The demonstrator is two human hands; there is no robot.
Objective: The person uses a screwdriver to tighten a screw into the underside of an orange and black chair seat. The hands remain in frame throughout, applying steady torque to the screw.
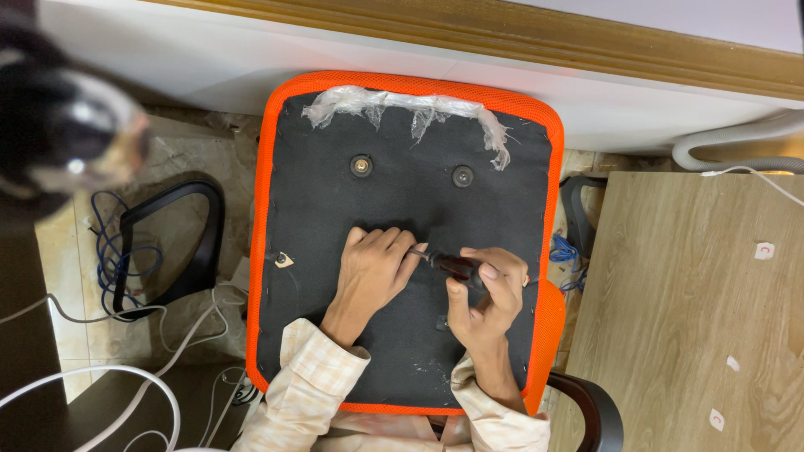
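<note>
Upturned orange-rimmed chair seat with black fabric underside lying between the knees. Left hand flat on the fabric, fingers curled at the spot being worked, holding nothing. Right hand closed around a dark-handled screwdriver, tip aimed toward those left fingers — risk of a slip jabbing them, or tearing the cloth — likely under hard, skewed pressure.

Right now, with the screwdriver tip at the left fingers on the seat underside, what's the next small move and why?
Probably seat the screwdriver tip squarely, then turn. The right hand grips its handle, the left hand steadies the tip against the black seat underside, and two bolts already sit higher up. What lies under the tip is hidden.
</note>
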